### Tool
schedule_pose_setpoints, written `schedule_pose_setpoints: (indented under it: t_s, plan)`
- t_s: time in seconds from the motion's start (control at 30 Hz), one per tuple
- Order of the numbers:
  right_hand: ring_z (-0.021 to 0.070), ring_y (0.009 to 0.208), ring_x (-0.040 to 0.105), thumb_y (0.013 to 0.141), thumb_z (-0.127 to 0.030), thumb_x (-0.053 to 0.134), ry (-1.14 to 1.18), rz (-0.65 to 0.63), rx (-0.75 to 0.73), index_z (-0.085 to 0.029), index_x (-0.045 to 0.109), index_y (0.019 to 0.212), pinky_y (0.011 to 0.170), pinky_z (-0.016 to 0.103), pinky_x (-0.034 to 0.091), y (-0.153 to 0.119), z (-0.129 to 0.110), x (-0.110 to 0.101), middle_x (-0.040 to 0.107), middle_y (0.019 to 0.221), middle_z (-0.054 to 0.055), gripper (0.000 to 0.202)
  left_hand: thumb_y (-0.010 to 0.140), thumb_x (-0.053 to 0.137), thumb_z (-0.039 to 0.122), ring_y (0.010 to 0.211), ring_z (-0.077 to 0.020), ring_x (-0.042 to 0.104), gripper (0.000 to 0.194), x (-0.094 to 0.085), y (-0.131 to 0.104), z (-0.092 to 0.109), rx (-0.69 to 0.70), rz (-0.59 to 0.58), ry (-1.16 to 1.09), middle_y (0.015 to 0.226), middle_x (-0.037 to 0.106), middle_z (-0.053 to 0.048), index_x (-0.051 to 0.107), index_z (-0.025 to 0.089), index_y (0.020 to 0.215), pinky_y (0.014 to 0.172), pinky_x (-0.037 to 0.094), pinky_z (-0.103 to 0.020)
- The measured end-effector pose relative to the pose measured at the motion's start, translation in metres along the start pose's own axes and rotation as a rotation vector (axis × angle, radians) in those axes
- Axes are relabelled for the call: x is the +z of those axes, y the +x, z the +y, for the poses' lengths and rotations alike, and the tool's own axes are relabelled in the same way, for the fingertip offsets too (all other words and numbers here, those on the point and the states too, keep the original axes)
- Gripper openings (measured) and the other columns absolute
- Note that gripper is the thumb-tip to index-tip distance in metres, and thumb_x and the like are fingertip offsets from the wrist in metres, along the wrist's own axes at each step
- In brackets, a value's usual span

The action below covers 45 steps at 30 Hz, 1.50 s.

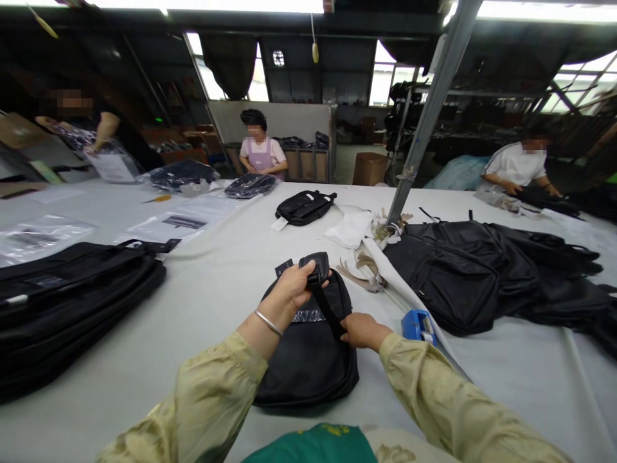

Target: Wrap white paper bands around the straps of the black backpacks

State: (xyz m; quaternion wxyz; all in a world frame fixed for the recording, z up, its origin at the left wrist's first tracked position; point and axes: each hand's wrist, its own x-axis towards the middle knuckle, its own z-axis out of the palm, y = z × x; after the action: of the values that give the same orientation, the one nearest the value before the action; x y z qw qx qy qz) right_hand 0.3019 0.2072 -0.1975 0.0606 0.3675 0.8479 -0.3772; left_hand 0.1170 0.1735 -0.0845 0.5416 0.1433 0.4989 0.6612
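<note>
A black bag lies on the white table right in front of me. My left hand is closed round a small black padded piece with a buckle above the bag's far end. From it a black strap runs down to my right hand, whose fingers pinch it at the bag's right side. A dark tag stands out beside my left hand, and a shiny clear strip crosses the bag.
Black bags are at left, more at right. A blue tape dispenser sits near my right forearm. Beyond are a smaller bag, a metal post and beige straps. Three people work across the table.
</note>
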Motion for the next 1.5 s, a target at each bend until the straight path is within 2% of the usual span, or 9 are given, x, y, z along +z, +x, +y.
schedule_pose_setpoints:
  t_s: [0.13, 0.23, 0.5, 0.73, 1.03, 1.13, 1.23, 1.33, 1.5]
  plan:
    - [0.0307, 0.116, 0.058, 0.065, -0.042, 0.079, 0.174, 0.066, -0.423, -0.018, 0.066, 0.114, 0.099, 0.043, 0.045, -0.004, -0.03, -0.039, 0.066, 0.121, 0.012, 0.057, 0.087, 0.057, 0.013, 0.063, -0.024, 0.07, 0.014, 0.0, -0.004, 0.001, -0.023, -0.015, 0.042, 0.075, 0.072, -0.015, 0.064, 0.005, 0.096, 0.047, 0.059, -0.032]
    - [0.0254, 0.108, 0.063, 0.076, -0.05, 0.069, 0.672, -0.049, -0.544, -0.017, 0.061, 0.121, 0.096, 0.041, 0.047, 0.004, -0.046, -0.042, 0.069, 0.114, 0.009, 0.057, 0.088, 0.057, 0.013, 0.063, -0.0245, 0.07, 0.014, 0.0, -0.005, 0.006, -0.02, -0.009, 0.042, 0.074, 0.072, -0.017, 0.064, 0.003, 0.095, 0.046, 0.058, -0.03]
    - [0.0189, 0.074, 0.068, 0.071, -0.052, 0.073, 1.045, -0.041, -0.217, -0.013, 0.068, 0.088, 0.08, 0.036, 0.051, -0.014, -0.03, 0.065, 0.073, 0.077, 0.006, 0.043, 0.088, 0.055, 0.01, 0.065, -0.0249, 0.071, 0.013, -0.023, -0.007, 0.022, -0.044, 0.058, 0.046, 0.072, 0.071, -0.014, 0.06, 0.003, 0.097, 0.051, 0.06, -0.034]
    - [0.0203, 0.068, 0.068, 0.064, -0.052, 0.078, 1.299, -0.072, -0.127, -0.013, 0.063, 0.088, 0.07, 0.036, 0.051, -0.039, -0.056, 0.099, 0.07, 0.074, 0.005, 0.048, 0.089, 0.054, 0.015, 0.064, -0.0236, 0.071, 0.014, -0.016, -0.03, 0.015, -0.098, -0.043, 0.119, 0.074, 0.072, -0.016, 0.062, 0.004, 0.092, 0.051, 0.059, -0.032]
    - [0.019, 0.07, 0.063, 0.066, -0.027, 0.068, 0.781, 0.302, -0.039, -0.017, 0.065, 0.08, 0.069, 0.034, 0.051, 0.008, -0.008, 0.096, 0.068, 0.072, 0.002, 0.018, 0.084, 0.064, 0.025, 0.06, -0.0187, 0.067, 0.014, -0.059, -0.095, -0.018, -0.143, -0.057, 0.229, 0.069, 0.071, -0.008, 0.062, 0.011, 0.084, 0.056, 0.055, -0.028]
    - [0.0256, 0.102, 0.061, 0.064, -0.019, 0.064, 0.429, 0.538, -0.006, -0.015, 0.058, 0.12, 0.089, 0.04, 0.049, 0.012, -0.002, 0.095, 0.067, 0.109, 0.012, 0.057, 0.076, 0.072, 0.024, 0.066, -0.0183, 0.068, 0.02, -0.085, -0.122, -0.048, -0.19, -0.015, 0.226, 0.074, 0.072, -0.008, 0.065, 0.01, 0.088, 0.064, 0.055, -0.028]
    - [0.0328, 0.14, 0.03, 0.065, -0.02, 0.063, 0.067, 0.669, -0.076, -0.014, 0.028, 0.149, 0.11, 0.049, 0.032, 0.008, -0.006, 0.093, 0.032, 0.152, 0.02, 0.092, 0.072, 0.075, 0.03, 0.071, -0.0212, 0.068, 0.029, -0.11, -0.144, -0.084, -0.278, -0.028, 0.19, 0.078, 0.074, -0.01, 0.066, 0.01, 0.091, 0.07, 0.055, -0.032]
    - [0.0339, 0.145, 0.017, 0.072, -0.018, 0.059, -0.215, 0.524, -0.317, -0.02, 0.034, 0.147, 0.113, 0.054, 0.021, 0.006, -0.013, 0.09, 0.024, 0.158, 0.014, 0.08, 0.071, 0.076, 0.041, 0.063, -0.0207, 0.065, 0.034, -0.13, -0.156, -0.122, -0.368, -0.004, 0.214, 0.071, 0.072, -0.006, 0.064, 0.013, 0.087, 0.063, 0.053, -0.033]
    - [0.0256, 0.122, 0.052, 0.079, -0.009, 0.049, -0.417, 0.202, -0.548, -0.016, 0.061, 0.119, 0.101, 0.043, 0.035, 0.01, -0.016, 0.092, 0.064, 0.124, 0.014, 0.042, 0.066, 0.08, 0.04, 0.063, -0.0198, 0.066, 0.037, -0.152, -0.153, -0.151, -0.473, 0.013, 0.225, 0.069, 0.071, -0.003, 0.063, 0.016, 0.087, 0.063, 0.053, -0.032]
